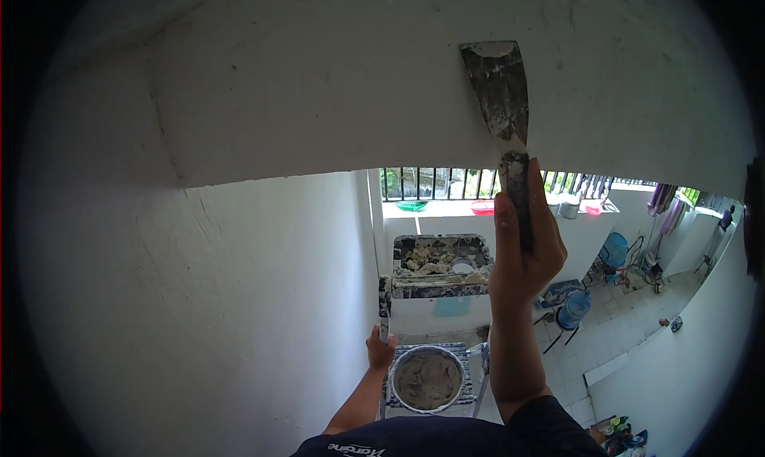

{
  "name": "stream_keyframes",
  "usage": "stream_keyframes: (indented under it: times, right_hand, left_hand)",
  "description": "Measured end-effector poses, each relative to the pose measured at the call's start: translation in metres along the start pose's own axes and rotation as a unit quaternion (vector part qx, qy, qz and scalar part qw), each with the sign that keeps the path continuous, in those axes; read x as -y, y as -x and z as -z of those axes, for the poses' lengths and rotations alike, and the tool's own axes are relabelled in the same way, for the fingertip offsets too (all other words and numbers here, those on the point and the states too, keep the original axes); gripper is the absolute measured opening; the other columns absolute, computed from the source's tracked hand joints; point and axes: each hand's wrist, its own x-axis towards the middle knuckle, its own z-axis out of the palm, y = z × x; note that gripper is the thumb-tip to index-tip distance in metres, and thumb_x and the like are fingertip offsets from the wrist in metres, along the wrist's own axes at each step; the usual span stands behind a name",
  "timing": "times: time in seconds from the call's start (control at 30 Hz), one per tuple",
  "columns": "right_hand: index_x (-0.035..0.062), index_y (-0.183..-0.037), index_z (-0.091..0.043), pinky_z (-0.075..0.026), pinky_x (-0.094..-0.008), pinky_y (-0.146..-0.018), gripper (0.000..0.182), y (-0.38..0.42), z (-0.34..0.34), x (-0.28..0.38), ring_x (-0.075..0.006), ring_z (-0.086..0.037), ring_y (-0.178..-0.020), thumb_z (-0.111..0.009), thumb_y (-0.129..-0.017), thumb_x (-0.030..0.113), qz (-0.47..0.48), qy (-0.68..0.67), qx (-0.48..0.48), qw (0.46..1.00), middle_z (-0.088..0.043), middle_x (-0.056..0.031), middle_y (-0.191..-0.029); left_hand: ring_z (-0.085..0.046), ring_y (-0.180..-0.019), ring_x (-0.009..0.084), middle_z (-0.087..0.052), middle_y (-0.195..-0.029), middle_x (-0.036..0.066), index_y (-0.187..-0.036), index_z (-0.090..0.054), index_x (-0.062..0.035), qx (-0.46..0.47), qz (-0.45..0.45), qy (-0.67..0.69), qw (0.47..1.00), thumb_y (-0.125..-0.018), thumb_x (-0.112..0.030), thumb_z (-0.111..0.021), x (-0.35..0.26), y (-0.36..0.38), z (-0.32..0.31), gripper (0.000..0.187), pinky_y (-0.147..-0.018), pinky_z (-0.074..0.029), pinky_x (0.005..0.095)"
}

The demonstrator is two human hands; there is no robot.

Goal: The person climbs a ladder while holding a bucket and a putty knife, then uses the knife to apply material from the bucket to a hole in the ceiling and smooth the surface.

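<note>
Head view: right fingers [537,206] grip one putty knife [508,122], left fingers [374,339] one spattered handle [385,298].

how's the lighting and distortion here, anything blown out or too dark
Head view: daylight glares behind the black barred railing; the overhanging white plaster beam sits in grey shade, its lower edge bowed, likely by the wide lens; the corners go black; the dark, plaster-smeared putty knife looks fairly sharp.

White side wall [263,313] — bright barred opening [434,184] — pale floor [629,321], probably tiled.
</note>
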Motion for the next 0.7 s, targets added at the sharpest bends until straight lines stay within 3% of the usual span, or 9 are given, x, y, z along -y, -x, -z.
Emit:
stream_keyframes:
  times: [0.13, 0.23, 0.27, 0.37, 0.47, 0.57, 0.7]
  right_hand:
    - [-0.0078, -0.138, -0.056, -0.051, -0.0229, -0.066, 0.045, 0.045, 0.015, -0.005, -0.0093, -0.067, -0.079, -0.067, -0.096, 0.005, -0.024, 0.001, 0.026, 0.999, -0.075, -0.0146, -0.099]
    - [-0.0079, -0.138, -0.057, -0.044, -0.022, -0.055, 0.049, 0.044, 0.005, -0.009, -0.0071, -0.057, -0.063, -0.071, -0.094, 0.009, 0.036, 0.021, -0.01, 0.999, -0.065, -0.0049, -0.075]
    - [-0.0072, -0.137, -0.058, -0.051, -0.0226, -0.064, 0.043, 0.036, 0.003, -0.006, -0.0069, -0.065, -0.075, -0.066, -0.097, 0.005, -0.003, 0.007, 0.006, 1.0, -0.074, -0.0122, -0.096]
    - [-0.0069, -0.137, -0.058, -0.051, -0.0227, -0.064, 0.041, -0.007, -0.012, 0.001, -0.0069, -0.065, -0.075, -0.065, -0.098, 0.005, 0.013, 0.021, 0.003, 1.0, -0.075, -0.0135, -0.099]
    - [-0.0069, -0.138, -0.057, -0.052, -0.0226, -0.063, 0.042, -0.01, -0.014, 0.002, -0.0069, -0.065, -0.075, -0.065, -0.098, 0.004, -0.005, 0.022, 0.018, 1.0, -0.075, -0.0144, -0.101]
    - [-0.007, -0.139, -0.056, -0.052, -0.0223, -0.063, 0.044, 0.036, -0.007, -0.015, -0.0071, -0.066, -0.076, -0.065, -0.097, 0.004, 0.02, -0.024, 0.001, 1.0, -0.075, -0.0143, -0.102]
    - [-0.008, -0.135, -0.059, -0.055, -0.0252, -0.066, 0.046, 0.054, -0.003, -0.011, -0.0141, -0.071, -0.078, -0.071, -0.093, 0.006, 0.014, -0.017, -0.018, 1.0, -0.073, -0.0138, -0.087]
  left_hand:
    - [-0.069, -0.077, 0.0436, -0.067, -0.079, 0.022, -0.102, -0.059, -0.0006, 0.012, 0.015, 0.016, 1.0, -0.081, -0.013, -0.065, 0.002, 0.0, 0.003, 0.025, -0.071, -0.054, 0.0477]
    - [-0.069, -0.075, 0.0434, -0.067, -0.077, 0.022, -0.102, -0.059, -0.0007, -0.008, -0.01, 0.008, 1.0, -0.081, -0.013, -0.065, 0.0, -0.002, -0.001, 0.025, -0.069, -0.054, 0.0474]
    - [-0.069, -0.074, 0.0434, -0.067, -0.077, 0.022, -0.102, -0.059, -0.0007, -0.016, -0.02, 0.002, 1.0, -0.08, -0.013, -0.065, -0.001, 0.001, 0.002, 0.025, -0.069, -0.054, 0.0472]
    - [-0.069, -0.075, 0.0435, -0.067, -0.078, 0.022, -0.101, -0.059, -0.0008, 0.009, 0.022, 0.025, 0.999, -0.08, -0.013, -0.065, -0.004, 0.001, 0.004, 0.024, -0.069, -0.054, 0.0469]
    - [-0.069, -0.075, 0.0435, -0.067, -0.078, 0.022, -0.099, -0.059, -0.0008, 0.0, 0.002, 0.022, 1.0, -0.08, -0.013, -0.065, -0.005, 0.0, 0.002, 0.023, -0.069, -0.054, 0.0473]
    - [-0.069, -0.075, 0.0432, -0.068, -0.078, 0.021, -0.099, -0.059, -0.0008, 0.009, 0.028, 0.011, 1.0, -0.08, -0.013, -0.065, 0.005, -0.001, 0.001, 0.023, -0.07, -0.054, 0.0474]
    - [-0.068, -0.075, 0.0437, -0.067, -0.077, 0.021, -0.099, -0.059, -0.0013, 0.01, 0.023, 0.025, 0.999, -0.081, -0.013, -0.064, 0.0, -0.002, 0.001, 0.022, -0.069, -0.054, 0.048]
